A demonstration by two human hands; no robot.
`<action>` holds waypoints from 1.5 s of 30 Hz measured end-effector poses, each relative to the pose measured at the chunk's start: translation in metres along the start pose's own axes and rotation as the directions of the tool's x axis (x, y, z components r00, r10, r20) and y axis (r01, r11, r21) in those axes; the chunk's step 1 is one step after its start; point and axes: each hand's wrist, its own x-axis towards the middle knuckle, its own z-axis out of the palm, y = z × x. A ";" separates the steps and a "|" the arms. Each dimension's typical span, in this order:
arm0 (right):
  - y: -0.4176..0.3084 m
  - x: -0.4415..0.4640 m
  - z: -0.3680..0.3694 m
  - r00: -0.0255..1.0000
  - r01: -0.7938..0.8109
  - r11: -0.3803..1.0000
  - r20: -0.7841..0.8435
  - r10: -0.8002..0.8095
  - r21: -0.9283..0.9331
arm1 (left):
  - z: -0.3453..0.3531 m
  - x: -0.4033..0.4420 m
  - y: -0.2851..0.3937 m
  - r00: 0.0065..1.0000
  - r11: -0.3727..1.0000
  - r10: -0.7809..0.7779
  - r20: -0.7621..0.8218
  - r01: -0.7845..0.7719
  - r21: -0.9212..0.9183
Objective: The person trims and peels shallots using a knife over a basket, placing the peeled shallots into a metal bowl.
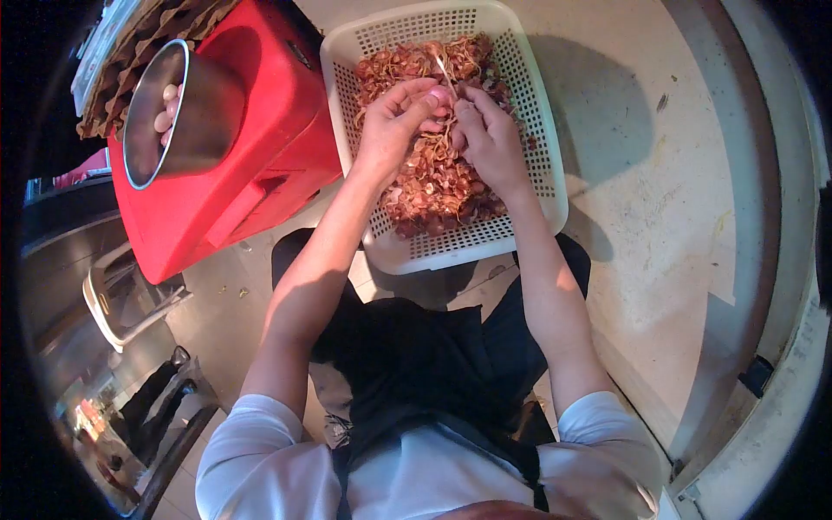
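Two hands, ours, over basket (558,178) | L hand (390,130) pinches pink bulb (440,94) | R hand (496,147) curled alongside, grip unclear | loose pinch cd drop bulb into reddish heap (429,195) below fingers

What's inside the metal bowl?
The bowl holds a few pale, pinkish peeled bulbs, seen through its tilted mouth. Its near wall hides the rest of the inside, so I can't tell how many there are or what lies beneath them.

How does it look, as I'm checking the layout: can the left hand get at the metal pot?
Probably yes: the metal pot stands on the red box, nothing visible between, though the left hand holds a pink bulb.
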 end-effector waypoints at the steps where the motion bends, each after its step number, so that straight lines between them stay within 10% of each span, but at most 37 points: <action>1: 0.001 0.000 -0.001 1.000 -0.007 1.000 -0.017 0.007 -0.007 | 0.001 0.000 0.000 1.000 1.000 0.003 0.001 -0.003 -0.009; 17: -0.002 -0.005 0.007 0.998 -0.004 1.000 0.059 0.002 0.028 | -0.004 0.003 -0.005 0.999 0.979 0.024 -0.026 -0.029 -0.204; 45: 0.000 -0.007 0.010 0.997 -0.013 0.997 0.073 0.007 0.082 | 0.003 0.000 -0.001 0.989 0.995 0.091 -0.121 -0.094 -0.022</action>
